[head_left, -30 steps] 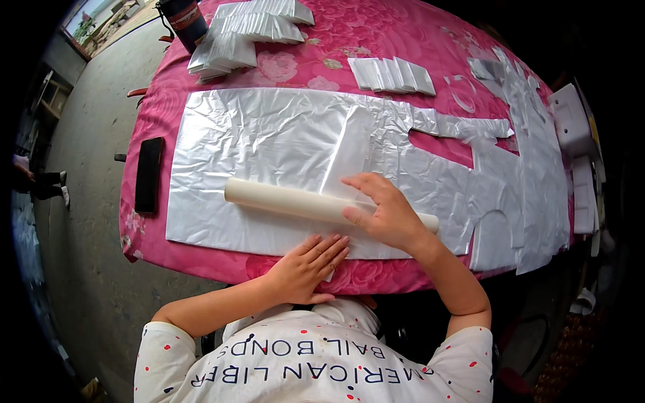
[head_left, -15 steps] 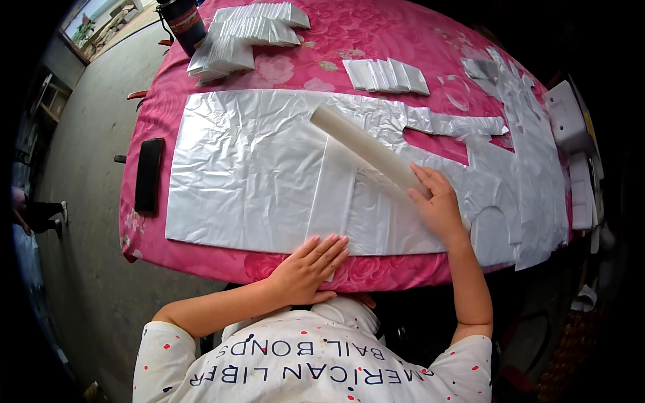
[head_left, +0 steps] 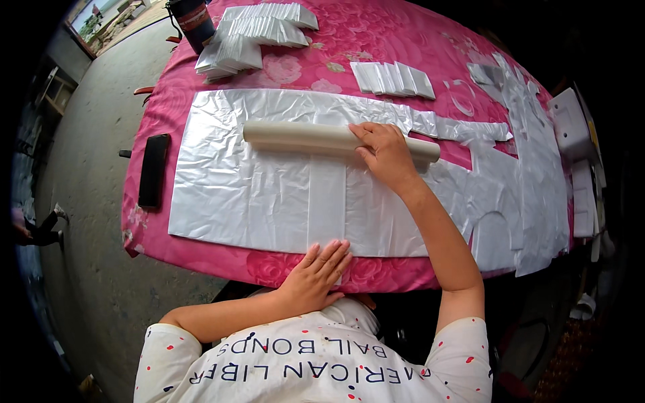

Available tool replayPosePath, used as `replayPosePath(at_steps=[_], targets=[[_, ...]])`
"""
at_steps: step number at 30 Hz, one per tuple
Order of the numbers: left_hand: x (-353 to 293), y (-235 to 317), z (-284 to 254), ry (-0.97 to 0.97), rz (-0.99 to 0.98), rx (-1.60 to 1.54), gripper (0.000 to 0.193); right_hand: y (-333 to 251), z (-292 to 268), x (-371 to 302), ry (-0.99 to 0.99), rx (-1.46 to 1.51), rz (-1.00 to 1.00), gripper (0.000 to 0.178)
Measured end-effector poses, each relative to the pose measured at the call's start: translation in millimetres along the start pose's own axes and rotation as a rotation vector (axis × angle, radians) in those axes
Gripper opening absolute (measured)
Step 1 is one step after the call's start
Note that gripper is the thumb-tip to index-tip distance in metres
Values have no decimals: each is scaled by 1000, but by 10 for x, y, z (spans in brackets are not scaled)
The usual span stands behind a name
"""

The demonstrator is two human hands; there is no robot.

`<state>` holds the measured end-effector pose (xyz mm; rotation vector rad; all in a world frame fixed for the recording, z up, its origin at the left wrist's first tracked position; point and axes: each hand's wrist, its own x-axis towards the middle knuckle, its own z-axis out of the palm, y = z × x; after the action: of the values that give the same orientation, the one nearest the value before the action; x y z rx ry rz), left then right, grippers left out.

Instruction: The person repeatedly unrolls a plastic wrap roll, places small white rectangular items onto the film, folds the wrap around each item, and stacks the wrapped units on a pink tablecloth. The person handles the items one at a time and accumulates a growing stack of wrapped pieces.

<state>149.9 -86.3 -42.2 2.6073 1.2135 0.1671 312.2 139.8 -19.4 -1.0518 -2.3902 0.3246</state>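
Observation:
A stack of shiny silvery-white plastic bags (head_left: 228,181) lies flat before me, with a folded white strip (head_left: 327,195) running across its middle from far to near. At the stack's near edge my left hand (head_left: 316,272) rests flat, fingers stretched out over the near end of the strip. My right hand (head_left: 384,153) grips a pale beige tube (head_left: 295,136) right of its middle. The tube crosses the far half of the stack almost level from left to right; whether it touches the plastic I cannot tell.
A pink flowered tablecloth (head_left: 282,70) covers the table. A black phone (head_left: 154,171) lies at the left, a dark tumbler (head_left: 192,25) stands far left. Small folded white packets (head_left: 235,50) and another row (head_left: 392,80) sit at the back. Loose plastic pieces (head_left: 537,181) cover the right side.
My right hand has moved away from me and to the left. The tube has swung from a steep slant to nearly level. My left hand stays almost in place.

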Motion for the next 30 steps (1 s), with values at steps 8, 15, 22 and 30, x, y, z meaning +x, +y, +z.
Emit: replayPosePath(at_steps=[8, 15, 22, 30], targets=[[-254, -376, -90, 121, 229, -188, 58, -270, -35, -175, -44, 91, -218, 45], [-253, -471, -78, 282, 365, -161, 31, -684, -3, -811, -336, 274, -348, 47], [-248, -520, -269, 455, 281, -537, 40, -727, 87, -822, -204, 318, -228, 41], [62, -807, -398, 231, 41, -235, 103, -760, 184, -821, -29, 339, -111, 28]])
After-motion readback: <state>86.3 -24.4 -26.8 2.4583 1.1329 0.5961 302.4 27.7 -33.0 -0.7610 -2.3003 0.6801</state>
